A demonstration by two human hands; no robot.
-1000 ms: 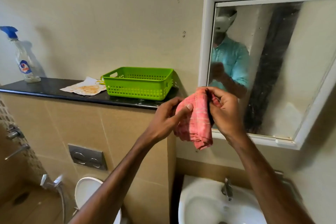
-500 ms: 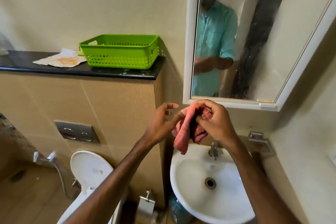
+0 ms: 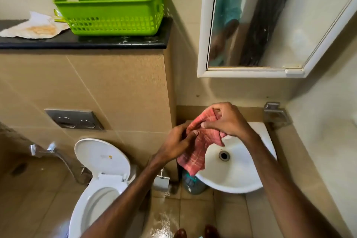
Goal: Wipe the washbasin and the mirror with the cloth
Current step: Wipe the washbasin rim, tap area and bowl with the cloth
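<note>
Cloth (image 3: 201, 143), pink plaid, both hands gripping, above washbasin (image 3: 239, 176)

Your view has tipped down: the mirror (image 3: 270, 21) has slid toward the top of frame, and the whole washbasin (image 3: 237, 170) now shows under your grip. Your two hands have dropped from in front of the mirror to just over the basin's back left rim. The cloth (image 3: 199, 147) has gone from a tight bunch to a looser spread; your right hand (image 3: 226, 120) pinches its upper edge, your left hand (image 3: 177, 145) holds just below, and a longer flap hangs beneath both.
</note>
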